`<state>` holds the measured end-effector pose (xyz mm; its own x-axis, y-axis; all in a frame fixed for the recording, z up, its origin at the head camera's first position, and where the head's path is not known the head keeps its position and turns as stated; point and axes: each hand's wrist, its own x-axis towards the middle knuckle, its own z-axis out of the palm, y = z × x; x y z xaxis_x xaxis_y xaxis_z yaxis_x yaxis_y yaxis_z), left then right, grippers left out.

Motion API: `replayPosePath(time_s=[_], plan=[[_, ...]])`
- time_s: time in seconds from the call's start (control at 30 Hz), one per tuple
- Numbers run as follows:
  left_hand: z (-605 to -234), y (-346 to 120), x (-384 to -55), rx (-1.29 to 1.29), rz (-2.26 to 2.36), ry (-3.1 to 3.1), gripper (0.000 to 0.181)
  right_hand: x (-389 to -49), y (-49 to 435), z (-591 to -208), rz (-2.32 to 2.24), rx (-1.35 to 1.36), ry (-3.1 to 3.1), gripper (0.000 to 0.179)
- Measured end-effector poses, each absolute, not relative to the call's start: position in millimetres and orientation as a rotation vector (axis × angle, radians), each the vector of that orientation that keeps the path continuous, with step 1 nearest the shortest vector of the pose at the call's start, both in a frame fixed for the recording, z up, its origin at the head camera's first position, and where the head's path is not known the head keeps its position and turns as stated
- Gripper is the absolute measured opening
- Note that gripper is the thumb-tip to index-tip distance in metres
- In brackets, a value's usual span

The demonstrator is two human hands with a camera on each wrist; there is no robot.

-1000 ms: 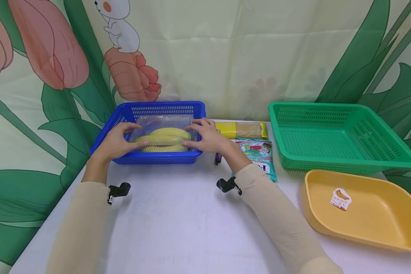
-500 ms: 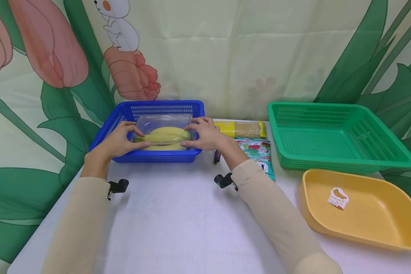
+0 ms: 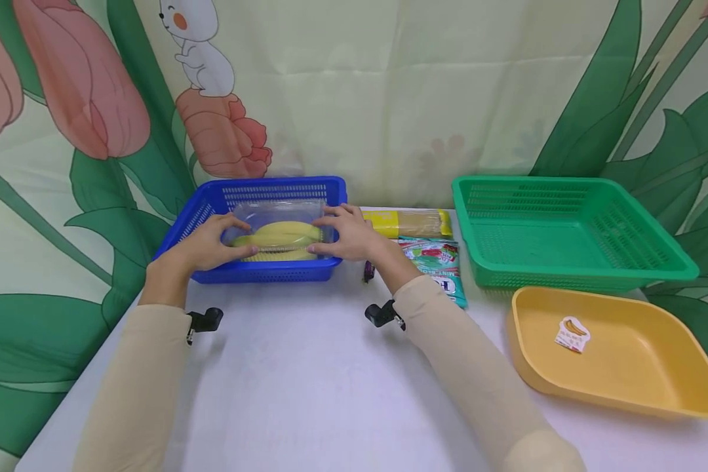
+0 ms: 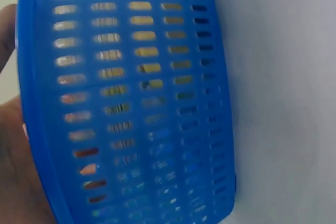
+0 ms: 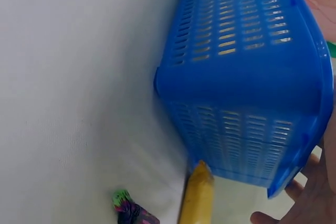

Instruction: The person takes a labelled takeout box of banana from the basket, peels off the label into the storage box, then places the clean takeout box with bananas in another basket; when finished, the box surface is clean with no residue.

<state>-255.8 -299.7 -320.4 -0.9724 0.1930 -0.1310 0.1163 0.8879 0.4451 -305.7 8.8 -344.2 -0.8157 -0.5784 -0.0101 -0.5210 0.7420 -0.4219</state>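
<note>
A clear plastic box with bananas in it sits inside the blue basket in the head view. My left hand holds the box's left side, thumb at the front edge. At the right side, my right hand holds it the same way, fingers spread toward the back. The left wrist view is mostly filled by the basket's slotted wall, which hides most of the left hand. In the right wrist view the basket's corner covers the box.
Right of the basket lie a yellow packet of dry noodles, a teal candy bag and a small purple-wrapped sweet. Farther right stand a green basket and a yellow basin with a banana label.
Both hands stay on the box, which stays in the blue basket. The head view has turned slightly, so the things at the right appear farther left.
</note>
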Motion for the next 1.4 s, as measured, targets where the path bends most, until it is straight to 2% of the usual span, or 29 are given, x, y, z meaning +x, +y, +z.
replayPosePath(time_s=[0.4, 0.67, 0.9, 1.07, 1.4], plan=[[-317.3, -301.1, -255.1, 0.349, 0.667, 2.901, 0.077, -298.4, 18.2, -339.9, -0.677, -0.997, 2.779, 0.087], [-312.5, -277.2, -257.4, 0.458, 0.717, 2.920, 0.071, -292.7, 58.6, -328.4, -0.824, -0.985, 2.675, 0.082], [-313.5, -265.7, -253.9, 0.420, 0.484, 3.010, 0.082, -288.5, 73.4, -333.8, -0.845, -1.005, 2.633, 0.081], [-315.1, -251.3, -246.7, 0.477, 0.469, 3.031, 0.083, -276.8, 88.3, -334.5, -0.768, -0.968, 2.679, 0.083], [-318.5, -221.6, -235.1, 0.656, 0.542, 2.994, 0.075, -251.9, 119.2, -321.6, -0.840, -0.995, 2.695, 0.084]])
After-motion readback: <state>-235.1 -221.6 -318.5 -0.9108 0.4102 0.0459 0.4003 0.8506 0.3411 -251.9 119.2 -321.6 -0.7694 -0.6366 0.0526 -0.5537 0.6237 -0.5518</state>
